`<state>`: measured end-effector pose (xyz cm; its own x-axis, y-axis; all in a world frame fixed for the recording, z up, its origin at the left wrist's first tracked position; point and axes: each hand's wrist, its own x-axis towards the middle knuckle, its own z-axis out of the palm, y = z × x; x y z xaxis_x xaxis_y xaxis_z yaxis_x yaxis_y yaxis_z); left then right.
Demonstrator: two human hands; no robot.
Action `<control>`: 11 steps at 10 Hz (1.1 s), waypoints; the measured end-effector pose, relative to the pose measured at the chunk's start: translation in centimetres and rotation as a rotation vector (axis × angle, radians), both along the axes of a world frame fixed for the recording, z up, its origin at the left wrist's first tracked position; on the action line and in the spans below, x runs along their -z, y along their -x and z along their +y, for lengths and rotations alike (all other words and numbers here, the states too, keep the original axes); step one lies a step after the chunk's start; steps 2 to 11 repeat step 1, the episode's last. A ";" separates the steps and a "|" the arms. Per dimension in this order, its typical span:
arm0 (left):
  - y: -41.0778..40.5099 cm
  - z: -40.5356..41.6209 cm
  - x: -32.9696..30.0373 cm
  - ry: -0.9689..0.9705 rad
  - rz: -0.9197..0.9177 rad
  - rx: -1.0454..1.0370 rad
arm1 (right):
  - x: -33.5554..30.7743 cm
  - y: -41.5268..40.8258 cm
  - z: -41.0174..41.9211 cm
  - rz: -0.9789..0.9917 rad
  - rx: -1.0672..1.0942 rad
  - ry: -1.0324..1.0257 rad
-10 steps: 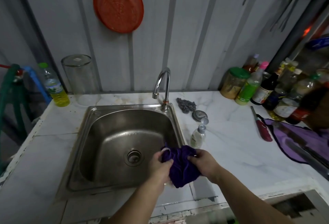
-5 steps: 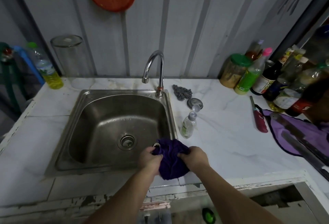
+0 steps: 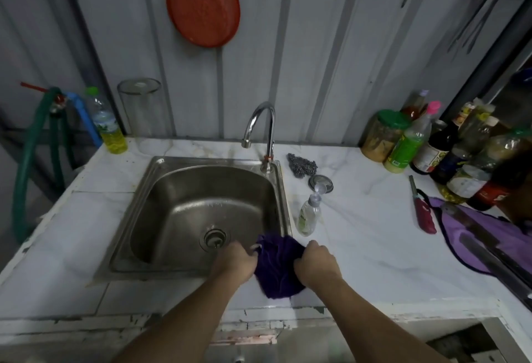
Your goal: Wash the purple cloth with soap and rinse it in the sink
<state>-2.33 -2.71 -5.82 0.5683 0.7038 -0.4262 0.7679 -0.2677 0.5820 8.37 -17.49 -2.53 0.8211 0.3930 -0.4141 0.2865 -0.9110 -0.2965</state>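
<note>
The purple cloth (image 3: 277,267) is bunched into a dark wad over the near right corner of the sink (image 3: 161,269), partly above the steel rim and partly above the white marble desk (image 3: 359,236) in front of it. Both hands grip it: the left hand (image 3: 234,261) holds its left side with the fingers curled tight into the fabric, and the right hand (image 3: 315,264) holds its right side, fingers likewise closed on the cloth. A loose fold hangs down between the two wrists.

The basin is bare steel with a round drain (image 3: 215,239) just left of the left hand. No water shows at the tap (image 3: 260,132), which rises from the far right corner of the sink and arches left. Just beyond the cloth, on the desk beside the sink's right rim, stands a small clear soap bottle (image 3: 308,214) with its flip cap open. Farther back lie a round metal lid (image 3: 321,183) and a steel scrubber (image 3: 302,165).

On the right of the desk lie a red lighter (image 3: 421,208) and a lilac apron (image 3: 489,236), with a crowd of sauce bottles and jars (image 3: 431,143) behind them against the wall. At the far left corner stand a bottle of yellow liquid (image 3: 108,122) and a tall clear jar (image 3: 141,109). A red round strainer (image 3: 203,4) hangs on the corrugated wall above.
</note>
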 end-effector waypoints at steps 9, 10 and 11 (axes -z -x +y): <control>0.6 2.9 -3.4 -0.188 0.013 0.030 | -4.3 1.0 2.1 -0.068 -0.188 -0.002; 0.6 2.9 -3.4 -0.188 0.013 0.030 | -4.3 1.0 2.1 -0.068 -0.188 -0.002; 0.6 2.9 -3.4 -0.188 0.013 0.030 | -4.3 1.0 2.1 -0.068 -0.188 -0.002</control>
